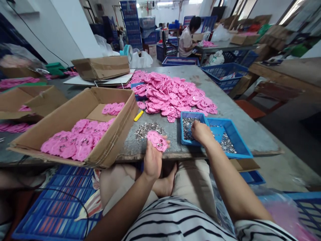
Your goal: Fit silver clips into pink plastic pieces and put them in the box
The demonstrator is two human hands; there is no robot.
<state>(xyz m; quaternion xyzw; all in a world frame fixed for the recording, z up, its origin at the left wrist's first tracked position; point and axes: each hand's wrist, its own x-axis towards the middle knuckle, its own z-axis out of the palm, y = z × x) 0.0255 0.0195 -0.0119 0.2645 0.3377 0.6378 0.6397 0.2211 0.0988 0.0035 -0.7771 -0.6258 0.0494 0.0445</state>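
Observation:
My left hand (153, 161) grips a flat pink plastic piece (157, 141) with scalloped edges and small metal parts on its face. It holds the piece just above the table's front edge. My right hand (202, 132) reaches into a small blue tray (182, 134) of tiny silvery metal parts (188, 124). Its fingers are curled together, and whatever is between them is hidden. A larger blue tray (244, 142) with more metal bits sits against the small one on the right. Loose metal parts (147, 130) lie in a heap just beyond my left hand.
A large heap of pink pieces (173, 93) covers the table's middle. To the left stands an open cardboard box (125, 129) with pink pieces inside. A yellow-handled tool (138, 115) lies beside it. Another person (187, 42) sits at a far table.

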